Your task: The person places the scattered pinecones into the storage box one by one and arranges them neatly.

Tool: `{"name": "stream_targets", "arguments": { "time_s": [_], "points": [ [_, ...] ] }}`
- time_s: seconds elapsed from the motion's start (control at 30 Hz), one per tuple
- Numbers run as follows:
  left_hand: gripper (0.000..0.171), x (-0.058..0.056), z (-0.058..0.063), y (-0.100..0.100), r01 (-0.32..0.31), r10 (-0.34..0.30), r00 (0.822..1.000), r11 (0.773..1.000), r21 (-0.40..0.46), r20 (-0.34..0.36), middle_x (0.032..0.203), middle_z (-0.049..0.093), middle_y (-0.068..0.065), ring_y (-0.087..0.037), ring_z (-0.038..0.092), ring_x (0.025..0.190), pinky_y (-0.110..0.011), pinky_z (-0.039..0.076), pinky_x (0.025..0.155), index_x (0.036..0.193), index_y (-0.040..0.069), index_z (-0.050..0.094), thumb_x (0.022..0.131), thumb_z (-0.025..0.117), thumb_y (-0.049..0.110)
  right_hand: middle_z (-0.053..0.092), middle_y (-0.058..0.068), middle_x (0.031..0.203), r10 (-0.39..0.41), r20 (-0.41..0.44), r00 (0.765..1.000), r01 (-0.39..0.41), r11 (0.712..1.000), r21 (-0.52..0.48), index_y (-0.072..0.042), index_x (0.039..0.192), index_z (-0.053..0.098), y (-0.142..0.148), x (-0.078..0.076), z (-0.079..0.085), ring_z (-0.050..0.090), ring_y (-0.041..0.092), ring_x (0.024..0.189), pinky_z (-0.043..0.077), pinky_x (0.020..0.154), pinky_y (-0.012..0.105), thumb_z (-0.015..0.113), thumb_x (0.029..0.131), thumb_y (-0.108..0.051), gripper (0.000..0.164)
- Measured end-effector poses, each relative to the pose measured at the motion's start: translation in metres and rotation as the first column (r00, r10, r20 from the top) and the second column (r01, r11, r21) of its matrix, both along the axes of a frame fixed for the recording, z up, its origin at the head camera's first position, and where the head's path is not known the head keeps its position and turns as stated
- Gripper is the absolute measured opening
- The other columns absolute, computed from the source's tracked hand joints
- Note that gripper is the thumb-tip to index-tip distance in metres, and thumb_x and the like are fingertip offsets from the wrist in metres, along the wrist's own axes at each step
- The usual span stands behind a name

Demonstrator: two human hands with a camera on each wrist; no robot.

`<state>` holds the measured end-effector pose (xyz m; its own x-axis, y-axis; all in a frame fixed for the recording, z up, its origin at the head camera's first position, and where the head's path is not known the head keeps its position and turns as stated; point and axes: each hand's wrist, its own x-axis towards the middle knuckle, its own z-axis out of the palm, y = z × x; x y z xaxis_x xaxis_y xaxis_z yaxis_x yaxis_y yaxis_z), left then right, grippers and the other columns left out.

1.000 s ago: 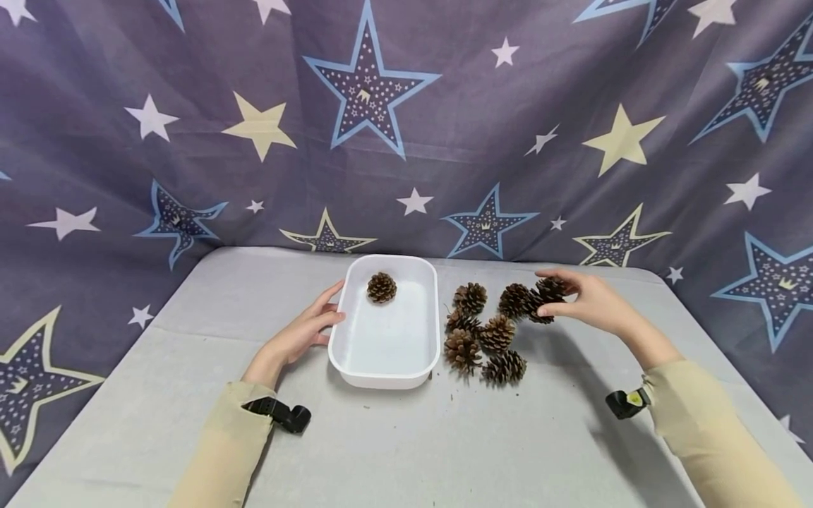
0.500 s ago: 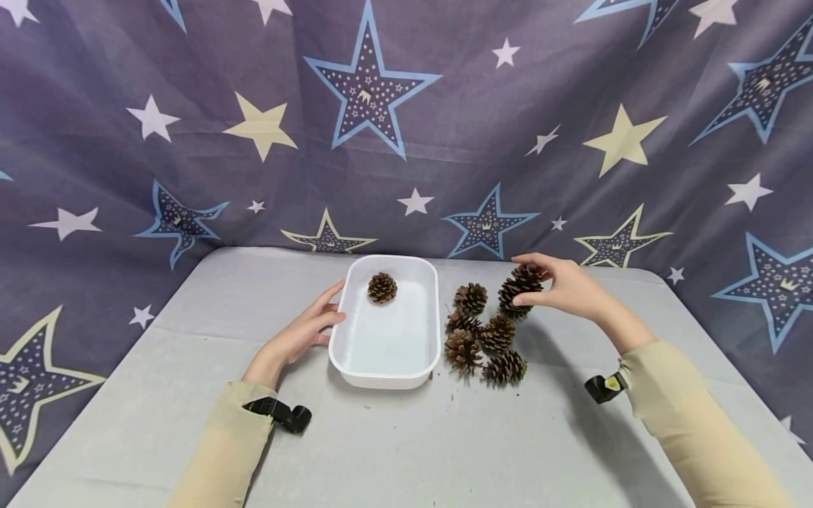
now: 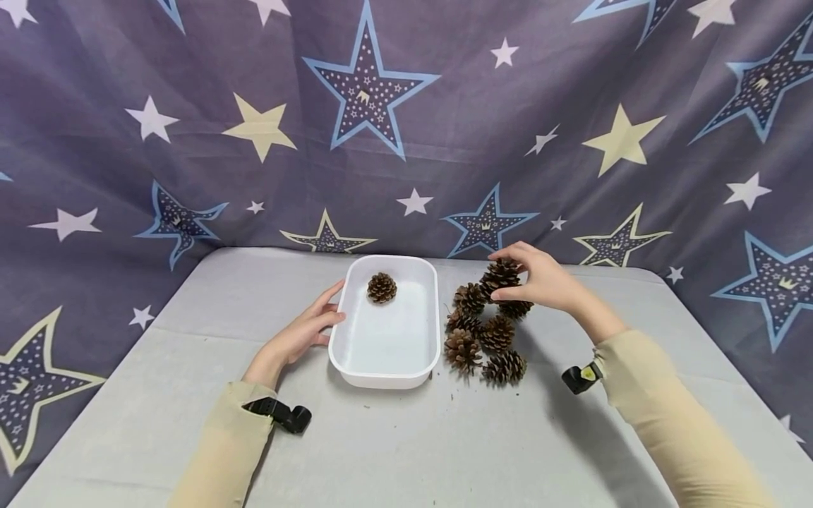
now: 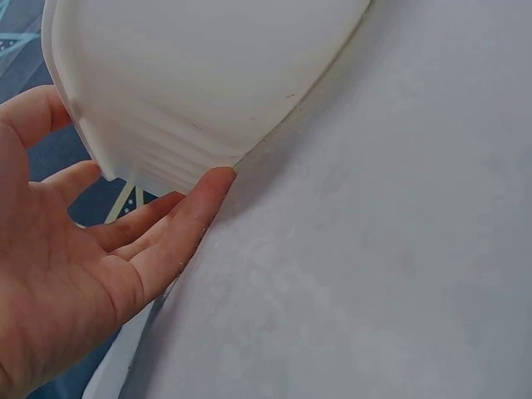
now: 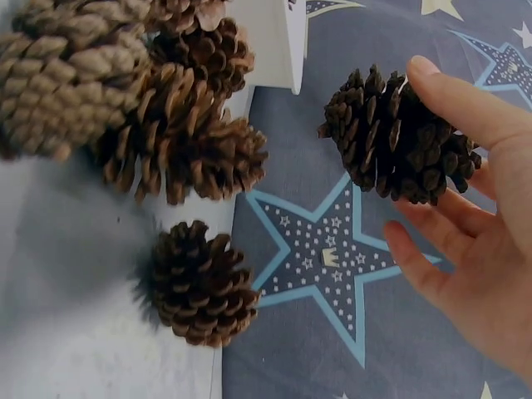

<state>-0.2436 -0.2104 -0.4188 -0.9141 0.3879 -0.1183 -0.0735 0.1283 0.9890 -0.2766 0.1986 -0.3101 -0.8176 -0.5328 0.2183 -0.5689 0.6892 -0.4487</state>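
Observation:
My right hand [image 3: 547,282] holds a brown pine cone [image 3: 499,276] between thumb and fingers. The held cone is raised above the table's far right part, clear of the cones below it in the right wrist view. My left hand [image 3: 298,333] rests against the left side of a white tray [image 3: 384,382]. Its fingers, fairly straight and spread, touch the outer wall in the left wrist view. One pine cone [image 3: 382,288] lies inside the tray near the far end. Several more sit in a cluster right of the tray, among them a cone [image 3: 497,333] and a spiky cone [image 3: 462,351].
A pale cloth covers the table [image 3: 406,451], with small brown crumbs near the tray and cones. A dark star-patterned curtain [image 3: 457,176] hangs behind the table's far edge. Black cameras are strapped to both wrists.
My right hand has lifted the held pine cone and carried it left, past another cone, toward the tray. My left hand and the tray have stayed put.

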Motion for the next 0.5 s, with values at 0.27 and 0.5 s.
{"name": "stream_targets", "arguments": {
  "time_s": [0.27,0.5],
  "points": [
    [0.067,-0.001,-0.001,0.000,-0.008,0.008,1.000,1.000,-0.003,0.000,0.135,0.032,-0.024,-0.032,0.047,0.111,-0.043,0.050,0.083,0.146,0.034,0.006,0.094,0.047,0.024,0.052,0.000,0.111,0.027,-0.020,0.999,-0.027,1.000,-0.016,-0.023,0.123,0.054,-0.017,-0.005,-0.002,0.049,0.018,0.098,0.047,0.077,0.037,0.075,0.070,-0.043,0.060],
    [0.067,0.000,-0.002,0.000,-0.009,0.009,1.000,1.000,-0.013,-0.001,0.135,0.032,-0.024,-0.033,0.047,0.113,-0.043,0.050,0.084,0.146,0.034,0.006,0.094,0.047,0.025,0.052,-0.001,0.113,0.048,-0.023,0.999,-0.049,0.999,-0.017,-0.027,0.124,0.053,-0.028,-0.009,-0.007,0.048,0.017,0.103,0.047,0.079,0.037,0.074,0.071,-0.044,0.060]
  ]
}}
